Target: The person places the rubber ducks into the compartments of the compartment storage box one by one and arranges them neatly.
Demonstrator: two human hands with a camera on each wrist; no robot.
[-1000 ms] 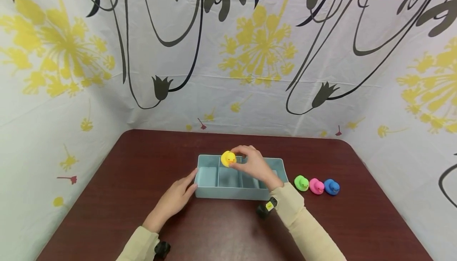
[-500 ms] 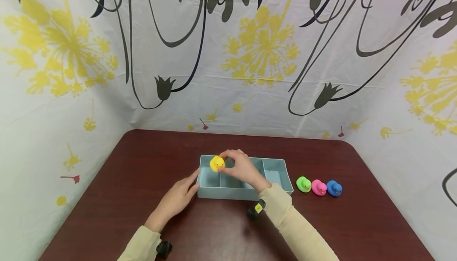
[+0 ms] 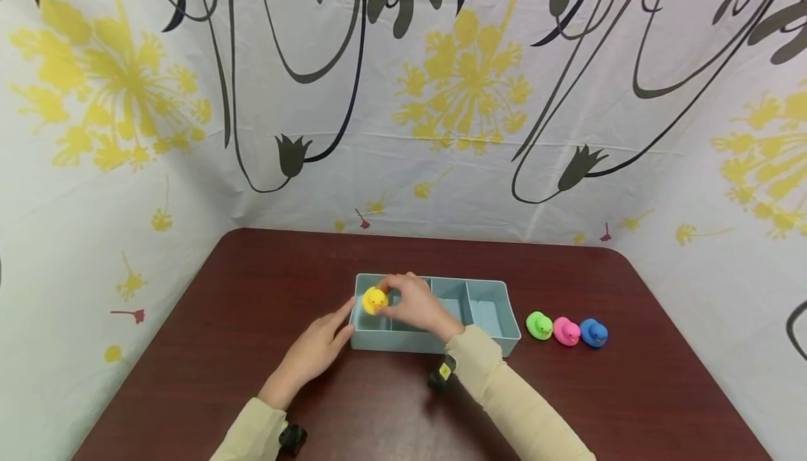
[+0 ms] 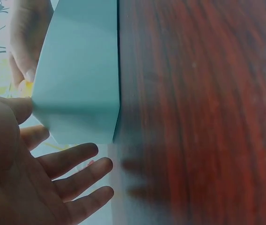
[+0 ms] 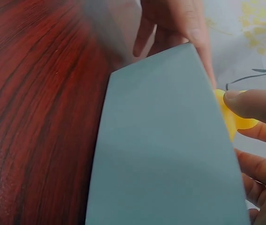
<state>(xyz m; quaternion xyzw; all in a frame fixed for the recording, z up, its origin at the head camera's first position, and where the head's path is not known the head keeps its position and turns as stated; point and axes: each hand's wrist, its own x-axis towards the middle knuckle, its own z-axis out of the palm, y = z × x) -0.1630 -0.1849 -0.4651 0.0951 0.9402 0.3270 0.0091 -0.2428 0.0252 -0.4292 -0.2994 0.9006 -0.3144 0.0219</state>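
A flowered backdrop (image 3: 403,111) hangs behind the table (image 3: 372,398).

The left hand (image 4: 27,173), fingers extended, touches the blue-green box (image 4: 79,65) on the wood-grained table (image 4: 203,112), with the right hand (image 4: 27,35) beyond.

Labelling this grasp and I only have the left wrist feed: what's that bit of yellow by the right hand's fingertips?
Observer: A yellow toy duck, pinched in the right hand.
Operator: Which compartment is it at?
Observer: The leftmost of four in the tray, going by the head view.
Operator: Any more ducks?
Observer: Three in a row on the table, right of the tray: green duck, pink duck, blue duck.
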